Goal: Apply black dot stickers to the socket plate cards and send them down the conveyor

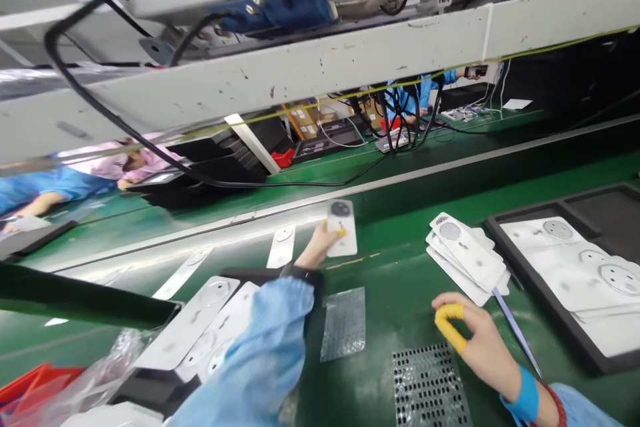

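My left hand [320, 243] reaches out over the bench and pinches a white phone back cover [344, 240] with a dark round camera area at its top. My right hand [483, 340], with yellow finger cots on, hovers over the green surface, fingers curved and apart, with nothing visible in it. Just beyond it lies a loose stack of white covers [465, 250] with round rings, and a thin lilac stick [517, 333] pokes out beneath. A sheet with rows of black pads [430, 383] lies below my right hand. Between my hands is a translucent sheet [343, 323].
At right, a black tray [545, 323] holds more white covers. Several covers [187, 323] lie at left, by a red bin [37, 380] and clear plastic. White covers [281, 245] sit on the far strip. A beam [320, 67] with cables crosses overhead; co-workers are beyond.
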### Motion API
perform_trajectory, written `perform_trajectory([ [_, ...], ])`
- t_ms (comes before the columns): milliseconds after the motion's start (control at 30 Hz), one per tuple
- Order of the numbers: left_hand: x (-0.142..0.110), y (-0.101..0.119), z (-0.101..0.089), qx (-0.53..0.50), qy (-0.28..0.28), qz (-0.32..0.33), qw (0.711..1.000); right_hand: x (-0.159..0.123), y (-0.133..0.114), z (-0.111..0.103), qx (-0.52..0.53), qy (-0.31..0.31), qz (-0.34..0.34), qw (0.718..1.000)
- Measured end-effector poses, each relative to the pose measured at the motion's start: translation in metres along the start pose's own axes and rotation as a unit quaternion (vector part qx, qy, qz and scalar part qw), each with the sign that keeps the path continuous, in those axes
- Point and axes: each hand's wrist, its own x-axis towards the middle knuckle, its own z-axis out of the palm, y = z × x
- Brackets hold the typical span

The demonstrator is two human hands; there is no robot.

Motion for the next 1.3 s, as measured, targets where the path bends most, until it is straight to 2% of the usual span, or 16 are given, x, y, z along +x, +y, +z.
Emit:
perform_trajectory([
  [100,-0.076,-0.006,0.029,-0.113,-0.108,0.040,0.987,0.009,-0.014,-0.008,0.001,0.063,-0.001,0.998],
  [200,-0.159,-0.014,0.055,-0.193,-0.198,0.049,0.960,0.012,-0.028,-0.010,0.005,0.080,0.002,0.997],
  [267,-0.198,-0.018,0.065,-0.240,-0.236,0.043,0.941,0.008,-0.033,-0.007,0.006,0.069,0.011,0.998],
  [333,-0.220,-0.022,0.072,-0.263,-0.245,0.039,0.932,0.002,-0.035,-0.003,0.009,0.054,0.021,0.998],
  [533,-0.231,-0.037,0.081,-0.239,-0.209,0.068,0.946,-0.009,-0.036,-0.002,0.058,0.032,0.046,0.997],
  [700,-0.234,-0.044,0.081,-0.199,-0.191,0.084,0.957,-0.008,-0.038,0.003,0.105,0.043,0.070,0.991],
  [800,-0.238,-0.049,0.082,-0.212,-0.197,0.088,0.953,-0.007,-0.038,0.005,0.184,0.046,0.111,0.975],
  [933,-0.243,-0.056,0.086,-0.248,-0.198,0.066,0.946,-0.005,-0.039,0.001,0.269,-0.008,0.156,0.950],
  [1133,-0.249,-0.051,0.078,-0.262,-0.217,0.052,0.939,-0.001,-0.043,-0.011,0.304,-0.050,0.209,0.928],
  [1300,-0.257,-0.045,0.073,-0.267,-0.203,0.048,0.941,-0.002,-0.051,-0.017,0.319,-0.065,0.211,0.922],
])
